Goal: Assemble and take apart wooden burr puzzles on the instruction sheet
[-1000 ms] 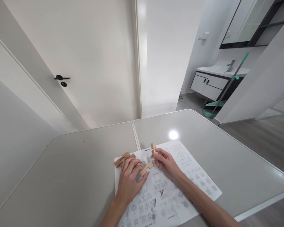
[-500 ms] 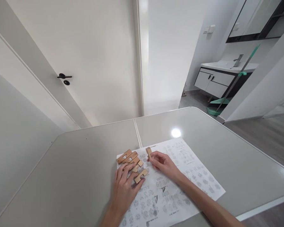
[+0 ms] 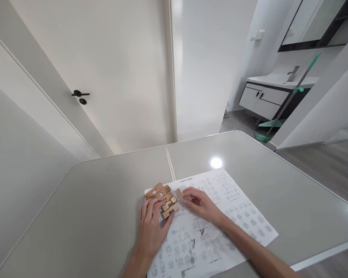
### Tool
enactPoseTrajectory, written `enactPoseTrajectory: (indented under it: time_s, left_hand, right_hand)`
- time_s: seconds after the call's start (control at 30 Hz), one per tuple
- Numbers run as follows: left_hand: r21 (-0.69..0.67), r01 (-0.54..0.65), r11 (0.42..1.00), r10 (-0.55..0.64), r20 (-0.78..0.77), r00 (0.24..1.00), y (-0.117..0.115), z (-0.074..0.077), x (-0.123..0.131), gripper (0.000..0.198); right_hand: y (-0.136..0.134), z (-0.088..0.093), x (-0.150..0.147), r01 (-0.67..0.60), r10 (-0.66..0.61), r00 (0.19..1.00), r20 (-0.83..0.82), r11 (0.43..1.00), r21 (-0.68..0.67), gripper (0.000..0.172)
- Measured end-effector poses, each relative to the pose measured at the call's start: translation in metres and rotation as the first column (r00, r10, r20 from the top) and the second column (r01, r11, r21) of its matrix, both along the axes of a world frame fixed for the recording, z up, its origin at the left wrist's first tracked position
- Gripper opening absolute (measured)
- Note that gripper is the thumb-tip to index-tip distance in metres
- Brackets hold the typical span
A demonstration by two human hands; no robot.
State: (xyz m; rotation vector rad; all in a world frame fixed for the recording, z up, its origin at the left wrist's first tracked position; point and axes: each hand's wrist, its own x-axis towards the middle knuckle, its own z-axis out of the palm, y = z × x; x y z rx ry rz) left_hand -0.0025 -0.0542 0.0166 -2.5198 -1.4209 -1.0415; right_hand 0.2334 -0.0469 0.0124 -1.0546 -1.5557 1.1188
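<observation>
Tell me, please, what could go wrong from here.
The wooden piece in the right hand is pinched near one end, so it might slip. The left hand is close against the grouped pieces; a nudge could scatter them. The paper beneath might shift, dragging them along.

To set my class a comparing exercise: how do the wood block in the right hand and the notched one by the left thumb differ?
The right block is held by the right hand, which partly covers it; the left block shows its notch openly.
In the picture, the right block slants down rightward; the left block slants up rightward.
Both are light brown wood, over the paper.
</observation>
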Motion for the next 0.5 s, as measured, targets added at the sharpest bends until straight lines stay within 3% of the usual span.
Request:
enactPoseTrajectory:
  time_s: [0.27,0.5]
  left_hand:
    - [-0.093,0.015,0.996,-0.008,0.08,0.997,0.004,0.001,-0.004,0.031]
    - [-0.071,-0.078,0.994,0.09,0.182,0.979,0.017,0.001,-0.025,0.017]
  right_hand:
    - [-0.002,-0.006,-0.001,-0.017,0.019,0.997,0.078,1.0,-0.022,0.024]
    - [-0.007,-0.01,-0.008,-0.179,0.156,0.971,0.182,0.977,0.119,0.015]
